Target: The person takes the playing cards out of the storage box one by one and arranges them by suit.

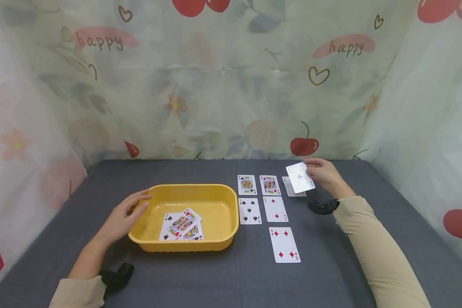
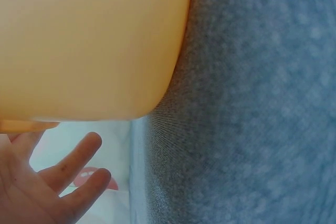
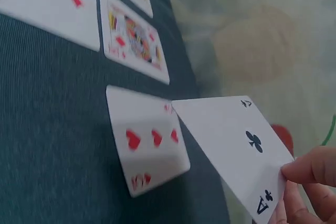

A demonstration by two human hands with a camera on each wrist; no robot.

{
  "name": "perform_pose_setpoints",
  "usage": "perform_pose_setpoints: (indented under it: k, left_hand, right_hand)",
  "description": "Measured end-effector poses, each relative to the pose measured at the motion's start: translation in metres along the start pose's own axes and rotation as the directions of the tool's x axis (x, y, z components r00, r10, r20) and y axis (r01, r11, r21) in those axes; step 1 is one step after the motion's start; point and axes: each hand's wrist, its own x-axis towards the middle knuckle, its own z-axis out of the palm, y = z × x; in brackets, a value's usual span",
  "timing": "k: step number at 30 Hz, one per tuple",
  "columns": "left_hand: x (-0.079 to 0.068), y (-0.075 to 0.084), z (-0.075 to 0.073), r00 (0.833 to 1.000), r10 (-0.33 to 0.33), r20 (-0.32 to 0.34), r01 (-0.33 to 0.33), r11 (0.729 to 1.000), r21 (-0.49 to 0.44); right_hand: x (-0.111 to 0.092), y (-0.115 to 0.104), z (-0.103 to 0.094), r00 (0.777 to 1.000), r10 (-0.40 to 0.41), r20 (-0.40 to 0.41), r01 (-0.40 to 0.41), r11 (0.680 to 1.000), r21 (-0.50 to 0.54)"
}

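Observation:
My right hand [image 1: 325,173] pinches an ace of clubs [image 3: 226,140] by its edge, thumb on its face. The ace is tilted above the three of hearts [image 3: 148,142], which lies face up on the table and is partly covered in the head view. My left hand [image 1: 117,218] lies against the left rim of a yellow tray [image 1: 232,233], with its fingers loosely extended. Inside the tray are a seven of spades [image 1: 166,231], a heart face card [image 1: 184,223] over it, and another face card [image 1: 194,233], partly hidden.
Right of the tray, a spade king [image 1: 247,185] and a diamond face card [image 1: 270,185] form the back row. Nearer lie a five of spades [image 1: 249,211], a two of diamonds [image 1: 275,209] and a four of diamonds [image 1: 284,244]. A printed curtain [image 1: 223,107] hangs behind the grey table.

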Motion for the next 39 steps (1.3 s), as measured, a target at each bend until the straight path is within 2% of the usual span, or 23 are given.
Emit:
perform_pose_setpoints:
  k: [3, 7, 12, 16, 20, 30, 37, 39]
  left_hand:
    - [0.000, 0.001, 0.000, 1.000, -0.007, 0.003, 0.007, 1.000, 0.001]
    - [0.000, 0.002, 0.000, 1.000, -0.010, 0.005, 0.010, 1.000, -0.004]
    - [0.000, 0.002, 0.000, 1.000, -0.011, 0.005, 0.011, 1.000, -0.007]
    - [0.001, 0.002, 0.000, 1.000, -0.018, 0.006, 0.018, 1.000, -0.005]
    - [0.001, 0.001, 0.000, 1.000, -0.012, 0.007, 0.012, 1.000, 0.000]
    - [0.001, 0.002, 0.000, 1.000, -0.006, 0.005, 0.006, 1.000, 0.004]
    - [-0.001, 0.002, 0.000, 1.000, -0.009, 0.002, 0.009, 1.000, 0.005]
    - [-0.001, 0.002, 0.000, 1.000, -0.011, 0.003, 0.010, 1.000, 0.004]
  right_hand:
    - [0.011, 0.020, -0.010, 0.993, 0.040, -0.113, -0.041, 0.999, -0.006]
    - [0.022, 0.043, -0.024, 0.971, 0.080, -0.224, -0.081, 0.997, 0.007]
    - [0.020, 0.054, -0.035, 0.958, 0.120, -0.262, -0.114, 0.993, 0.037]
    - [0.014, 0.051, -0.033, 0.953, 0.145, -0.265, -0.138, 0.989, 0.044]
    - [0.010, 0.047, -0.028, 0.959, 0.168, -0.227, -0.165, 0.986, 0.032]
    - [0.012, 0.047, -0.024, 0.943, 0.258, -0.208, -0.267, 0.964, -0.013]
    - [0.009, 0.035, -0.018, 0.939, 0.265, -0.220, -0.270, 0.963, 0.008]
    - [0.007, 0.026, -0.013, 0.954, 0.235, -0.186, -0.241, 0.971, -0.006]
